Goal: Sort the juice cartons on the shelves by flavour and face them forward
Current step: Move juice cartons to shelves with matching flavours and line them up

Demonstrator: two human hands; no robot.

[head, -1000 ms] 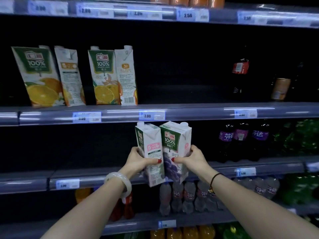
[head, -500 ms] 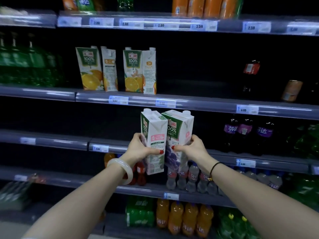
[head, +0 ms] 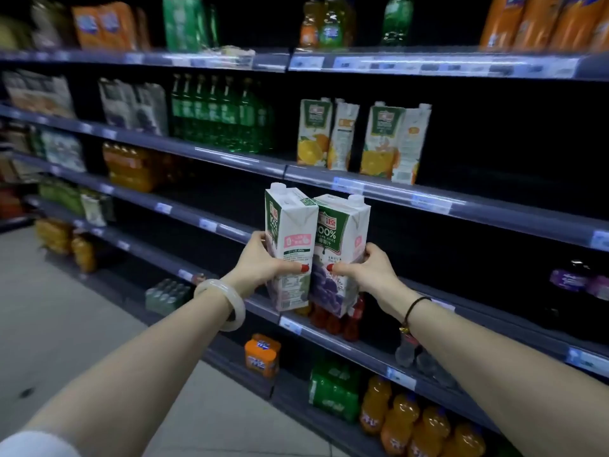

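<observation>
head view: the left hand (head: 260, 262) curls thumb and fingers round the left grape carton (head: 290, 245), and the right hand (head: 372, 275) clasps the right grape carton (head: 339, 252). both stand upright and touch, held off the shelf (head: 227, 229) below the orange cartons (head: 313, 136). the step seems to be carrying the pair; next, set them down together with their fronts outward.

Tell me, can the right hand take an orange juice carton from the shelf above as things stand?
Probably not yet. The right hand grips a grape juice carton, so it is occupied. The way itself looks free: nothing stands before the orange juice cartons on their shelf.
</observation>
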